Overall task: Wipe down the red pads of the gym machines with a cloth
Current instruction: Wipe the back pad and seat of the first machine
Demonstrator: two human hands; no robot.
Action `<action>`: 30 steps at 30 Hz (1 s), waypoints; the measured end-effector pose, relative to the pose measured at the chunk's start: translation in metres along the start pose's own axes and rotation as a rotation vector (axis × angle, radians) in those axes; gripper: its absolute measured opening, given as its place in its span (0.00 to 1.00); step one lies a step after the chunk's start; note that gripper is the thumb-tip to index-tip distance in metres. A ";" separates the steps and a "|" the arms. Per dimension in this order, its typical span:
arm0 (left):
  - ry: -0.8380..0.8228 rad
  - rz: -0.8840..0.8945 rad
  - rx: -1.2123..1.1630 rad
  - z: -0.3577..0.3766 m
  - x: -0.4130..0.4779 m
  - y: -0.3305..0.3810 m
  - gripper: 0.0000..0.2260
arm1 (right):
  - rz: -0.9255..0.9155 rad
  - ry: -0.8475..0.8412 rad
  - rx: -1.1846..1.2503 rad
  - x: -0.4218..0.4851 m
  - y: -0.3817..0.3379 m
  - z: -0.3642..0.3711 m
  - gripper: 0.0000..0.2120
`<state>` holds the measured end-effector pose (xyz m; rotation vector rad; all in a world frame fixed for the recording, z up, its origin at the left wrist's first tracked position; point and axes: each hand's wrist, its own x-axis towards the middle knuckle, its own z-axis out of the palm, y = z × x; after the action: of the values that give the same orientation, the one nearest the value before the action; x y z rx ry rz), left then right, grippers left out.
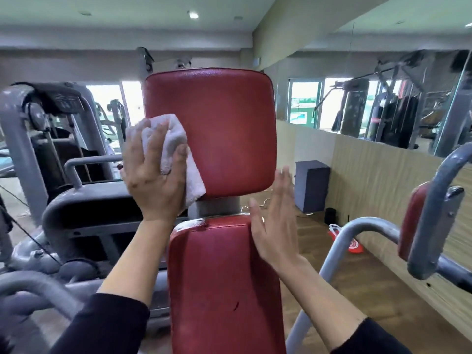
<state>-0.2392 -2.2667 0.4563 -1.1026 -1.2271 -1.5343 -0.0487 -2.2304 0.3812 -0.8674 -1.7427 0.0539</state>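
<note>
While pressing white cloth [176,149] against upper red pad [217,129]
Left hand [153,172] grip holding cloth; right hand [275,226] open; best wiped edge to edge.

Single head-worn wide-angle view, forward and slightly down, close before an upright red pad [209,131], hands in frame.

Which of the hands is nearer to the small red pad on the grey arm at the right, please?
Right. The right hand hangs open beside the back pad, nearer the small red pad; the left hand presses the cloth far across.
</note>
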 end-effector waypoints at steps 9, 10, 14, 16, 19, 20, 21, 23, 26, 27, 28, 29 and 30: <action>-0.185 -0.158 -0.615 -0.005 0.032 -0.031 0.17 | -0.195 0.116 -0.145 0.067 -0.071 0.033 0.29; -0.195 -0.174 -0.674 -0.003 0.038 -0.035 0.17 | -0.193 0.125 -0.160 0.072 -0.075 0.037 0.29; -0.212 -0.239 -0.839 0.001 0.049 -0.042 0.15 | -0.189 0.141 -0.192 0.084 -0.095 0.053 0.28; -0.224 -0.225 -0.875 0.001 0.037 -0.048 0.15 | -0.174 0.164 -0.214 0.088 -0.105 0.060 0.28; -0.267 -0.276 -0.970 0.000 0.002 -0.066 0.13 | -0.170 0.176 -0.252 0.089 -0.114 0.068 0.28; -0.294 -0.317 -1.014 -0.001 -0.006 -0.069 0.13 | -0.172 0.174 -0.264 0.089 -0.116 0.070 0.28; -0.309 -0.350 -1.045 0.000 -0.008 -0.070 0.13 | -0.170 0.174 -0.277 0.089 -0.116 0.072 0.28; -0.304 -0.370 -1.076 0.002 -0.001 -0.069 0.11 | -0.156 0.185 -0.300 0.089 -0.116 0.075 0.28; -0.264 -0.355 -1.159 0.011 0.038 -0.064 0.08 | -0.149 0.217 -0.320 0.089 -0.116 0.079 0.27; -0.265 -0.358 -1.179 0.016 0.055 -0.064 0.07 | -0.148 0.227 -0.324 0.089 -0.116 0.080 0.27; -0.271 -0.360 -1.200 0.021 0.070 -0.064 0.07 | -0.147 0.236 -0.327 0.089 -0.117 0.081 0.27; -0.283 -0.359 -1.226 0.025 0.080 -0.065 0.07 | -0.147 0.245 -0.329 0.089 -0.117 0.082 0.27; -0.293 -0.362 -1.252 0.028 0.082 -0.067 0.07 | -0.147 0.253 -0.330 0.088 -0.118 0.083 0.26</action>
<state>-0.3196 -2.2368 0.5236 -1.9914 -0.5388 -2.6017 -0.1886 -2.2343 0.4757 -0.9353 -1.5926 -0.4341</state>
